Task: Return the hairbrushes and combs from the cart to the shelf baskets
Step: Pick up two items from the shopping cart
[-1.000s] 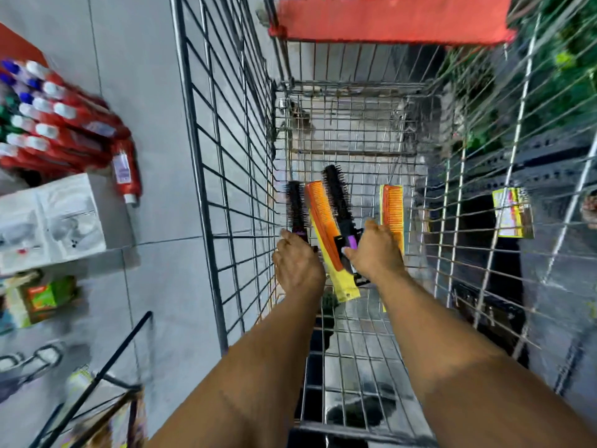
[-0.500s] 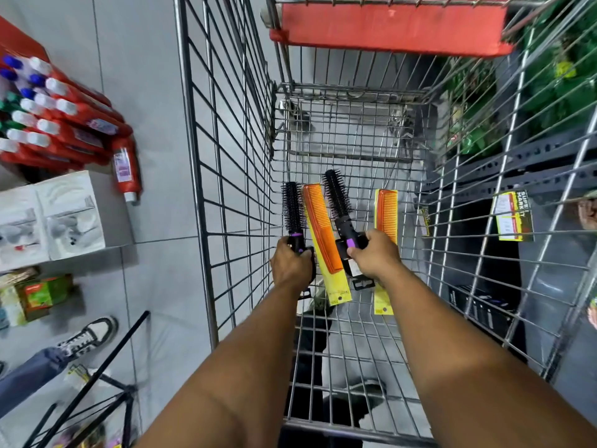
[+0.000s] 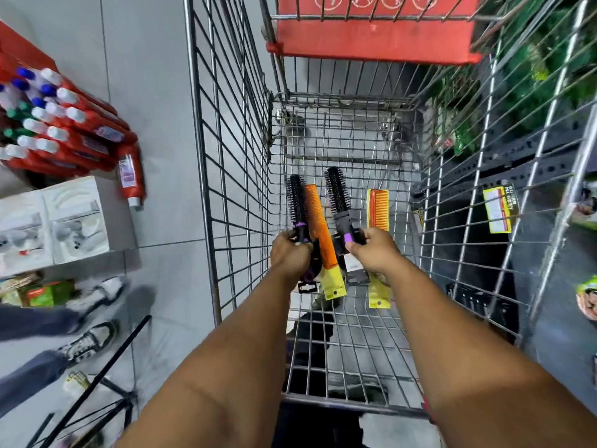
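Note:
Both my arms reach down into a wire shopping cart [image 3: 239,176]. My left hand [image 3: 289,253] is shut on a black round hairbrush [image 3: 296,202] with a purple band and a long orange comb [image 3: 319,227] on a yellow card. A second black round hairbrush [image 3: 337,198] and a wider orange comb [image 3: 378,210] on a yellow card are gripped in my right hand [image 3: 376,252]. All these items are lifted above the cart's wire floor, bristles and teeth pointing away from me.
The cart's red child seat flap [image 3: 371,37] is at the far end. Left on the tiled floor stand red bottles [image 3: 58,124] and white boxes [image 3: 51,224]. Another person's shoes [image 3: 90,341] are at lower left. Dark shelving [image 3: 504,163] with a yellow tag [image 3: 499,208] runs on the right.
Both hands have risen from the cart floor with the brushes and combs, and have moved slightly apart. A person's feet have come into view at lower left.

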Motion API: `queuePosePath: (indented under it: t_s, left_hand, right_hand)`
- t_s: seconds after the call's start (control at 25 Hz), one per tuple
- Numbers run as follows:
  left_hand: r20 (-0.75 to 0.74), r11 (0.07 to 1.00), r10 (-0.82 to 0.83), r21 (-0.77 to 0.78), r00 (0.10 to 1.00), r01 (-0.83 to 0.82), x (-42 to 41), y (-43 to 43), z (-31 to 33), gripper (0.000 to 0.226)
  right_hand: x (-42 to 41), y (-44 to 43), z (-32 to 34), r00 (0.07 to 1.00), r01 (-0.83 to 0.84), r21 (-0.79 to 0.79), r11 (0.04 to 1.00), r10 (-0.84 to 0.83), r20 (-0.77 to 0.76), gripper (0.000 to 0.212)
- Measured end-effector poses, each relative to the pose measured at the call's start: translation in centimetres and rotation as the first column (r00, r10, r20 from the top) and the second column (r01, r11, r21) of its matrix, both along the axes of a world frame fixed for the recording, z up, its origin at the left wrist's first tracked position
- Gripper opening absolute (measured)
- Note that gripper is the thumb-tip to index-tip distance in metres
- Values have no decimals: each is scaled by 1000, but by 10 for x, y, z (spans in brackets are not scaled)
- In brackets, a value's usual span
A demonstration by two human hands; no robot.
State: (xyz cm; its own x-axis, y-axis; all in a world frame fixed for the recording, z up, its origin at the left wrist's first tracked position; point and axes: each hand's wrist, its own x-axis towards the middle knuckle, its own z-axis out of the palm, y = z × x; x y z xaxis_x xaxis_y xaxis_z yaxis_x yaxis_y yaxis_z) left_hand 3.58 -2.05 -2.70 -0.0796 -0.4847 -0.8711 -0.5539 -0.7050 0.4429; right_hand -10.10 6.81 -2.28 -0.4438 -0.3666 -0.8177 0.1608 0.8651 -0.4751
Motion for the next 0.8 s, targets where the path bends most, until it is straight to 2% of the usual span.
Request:
queuePosePath:
  t_s: [0.16, 0.32, 0.48, 0.52, 0.6, 0.64, 0.72, 0.8]
  left_hand:
    - [-116, 994, 93, -46, 989, -99, 2, -1, 24, 27]
    - [-234, 995, 91, -21, 968, -99, 9, 0, 56, 20]
    - [-328, 998, 40, -38, 944, -56, 12, 7, 94, 26]
    - [-346, 998, 15, -48, 938, -33, 13, 9, 102, 26]
    - [-384, 998, -32, -56, 923, 11, 17, 14, 120, 28]
    - [-396, 998, -52, -62, 917, 30, 19, 16, 128, 28]
    - [-414, 996, -79, -78, 907, 51, 24, 20, 140, 29]
    - [-441, 993, -105, -100, 891, 67, 29, 25, 153, 33]
  right_hand:
    - [0, 7, 28, 997, 81, -58, 995, -81, 7, 9]
    - [5, 17, 65, 995, 101, -103, 990, -102, -6, 28]
    - [18, 39, 100, 985, 166, -199, 966, -173, -16, 4]
    - [21, 44, 106, 982, 183, -213, 960, -187, 0, 11]
    - [26, 56, 120, 979, 199, -211, 957, -203, 4, 39]
    - [27, 61, 127, 977, 208, -217, 954, -212, 4, 42]
    - [29, 73, 138, 969, 242, -245, 939, -247, 11, 25]
    - [31, 82, 149, 970, 237, -279, 931, -242, 15, 18]
